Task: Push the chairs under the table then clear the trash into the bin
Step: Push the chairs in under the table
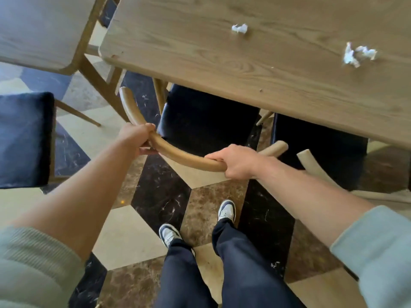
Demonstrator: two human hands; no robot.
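Observation:
A chair with a curved wooden backrest (178, 155) and a dark blue seat (206, 117) stands at the near edge of the wooden table (222, 63), its seat partly under the tabletop. My left hand (139, 137) grips the left part of the backrest. My right hand (235, 161) grips its right part. Two crumpled white tissues lie on the table, one (239, 28) near the middle and a larger one (358, 54) at the right.
A second chair (320, 147) with a dark seat sits to the right, partly under the table. Another dark-seated chair (24, 138) stands at the left, beside a second wooden table (40, 34). My feet (226, 211) stand on the patterned marble floor.

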